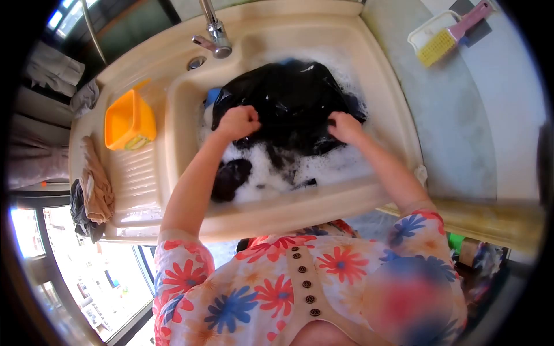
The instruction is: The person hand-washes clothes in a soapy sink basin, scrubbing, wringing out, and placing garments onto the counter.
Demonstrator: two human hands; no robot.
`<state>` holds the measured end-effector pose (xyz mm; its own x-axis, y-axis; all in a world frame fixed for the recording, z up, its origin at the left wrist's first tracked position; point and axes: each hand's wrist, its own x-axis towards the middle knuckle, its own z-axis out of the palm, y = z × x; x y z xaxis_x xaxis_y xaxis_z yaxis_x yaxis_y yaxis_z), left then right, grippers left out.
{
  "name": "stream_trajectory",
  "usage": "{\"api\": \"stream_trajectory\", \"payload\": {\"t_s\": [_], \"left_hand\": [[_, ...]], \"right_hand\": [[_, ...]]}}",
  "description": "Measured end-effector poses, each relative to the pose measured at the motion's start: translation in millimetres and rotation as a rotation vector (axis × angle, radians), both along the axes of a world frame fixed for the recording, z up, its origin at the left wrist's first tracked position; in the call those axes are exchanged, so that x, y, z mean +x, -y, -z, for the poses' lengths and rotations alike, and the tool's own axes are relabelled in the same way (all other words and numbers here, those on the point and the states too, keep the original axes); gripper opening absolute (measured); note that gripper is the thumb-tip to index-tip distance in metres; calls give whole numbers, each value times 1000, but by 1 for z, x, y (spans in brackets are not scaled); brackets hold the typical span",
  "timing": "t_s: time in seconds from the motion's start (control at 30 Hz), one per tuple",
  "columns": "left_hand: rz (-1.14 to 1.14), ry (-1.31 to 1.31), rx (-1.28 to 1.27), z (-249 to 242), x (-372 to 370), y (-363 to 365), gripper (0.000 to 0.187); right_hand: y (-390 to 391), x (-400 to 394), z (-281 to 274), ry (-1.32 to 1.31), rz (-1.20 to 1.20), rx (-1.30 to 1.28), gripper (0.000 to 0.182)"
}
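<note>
at far left, a crumpled tan cloth overhangs the ribbed drainboard and could slip off if nudged; beside it sits a smooth, boxy orange plastic tub. next, the left hand, fingers curled narrow, holds the near left part of the glossy black fabric, which lies bulging and creased in the beige sink among frothy white suds. being wet and slick, it might slide from the grip, or splash the rim if jerked. the right hand likewise pinches its right part. far right rests a yellow-bristled scrubbing brush, pink-handled.
</note>
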<state>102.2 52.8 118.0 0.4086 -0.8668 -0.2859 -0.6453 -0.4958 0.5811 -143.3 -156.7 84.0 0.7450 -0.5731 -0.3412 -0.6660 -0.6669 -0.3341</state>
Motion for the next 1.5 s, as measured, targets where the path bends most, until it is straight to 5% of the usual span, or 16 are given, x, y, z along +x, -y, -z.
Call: {"api": "stream_trajectory", "payload": {"t_s": [0.1, 0.13, 0.3, 0.43, 0.57, 0.7, 0.83, 0.87, 0.9, 0.97, 1.07, 1.13, 1.23, 1.27, 1.37, 1.5], "left_hand": [[41, 600, -76, 1, -52, 10, 24], [50, 580, -7, 4, -56, 14, 26], [-83, -146, -136, 3, -28, 21, 23], [-330, -828, -357, -28, -22, 34, 24], [-314, -1137, -412, -103, -34, 43, 17], [-240, -1278, -554, -148, -21, 45, 13], [-255, -986, -498, -156, -9, 27, 16], [-213, -697, -379, -157, -8, 17, 23], [-63, -137, -197, -153, 0, 10, 35], [146, 412, 31, -134, -16, -14, 41], [151, 573, 309, -121, -34, -27, 38], [-69, 475, 112, -122, -17, -25, 33], [-157, 460, -58, -120, 8, -23, 27], [-154, 480, -92, -120, 15, -26, 26], [-266, 570, 108, -135, 37, -39, 23], [-324, 422, 70, -153, 68, -57, 20]], "right_hand": [[-25, 18, -4, 159, -75, 30, 35], [-35, 24, -7, 157, -80, 2, 35], [-57, 35, -24, 174, -129, -162, 40], [-76, 49, -33, 478, -34, -243, 34], [-62, 70, -54, 725, 159, -210, 21], [-37, 60, -46, 531, 264, -206, 24], [-5, 26, -44, 148, 217, -240, 27], [7, 12, -47, 2, 278, -36, 26], [18, 0, -52, -143, 335, 168, 26], [24, -25, -61, 201, 599, 519, 26], [30, -25, -76, 732, 718, 907, 25], [35, -19, -77, 1032, 765, 1244, 25], [17, 2, -74, 1120, 915, 1338, 25], [4, 2, -73, 1051, 923, 1313, 23], [-13, -14, -90, 371, 84, 283, 25], [-4, -42, -69, -180, -238, -124, 21]]}}
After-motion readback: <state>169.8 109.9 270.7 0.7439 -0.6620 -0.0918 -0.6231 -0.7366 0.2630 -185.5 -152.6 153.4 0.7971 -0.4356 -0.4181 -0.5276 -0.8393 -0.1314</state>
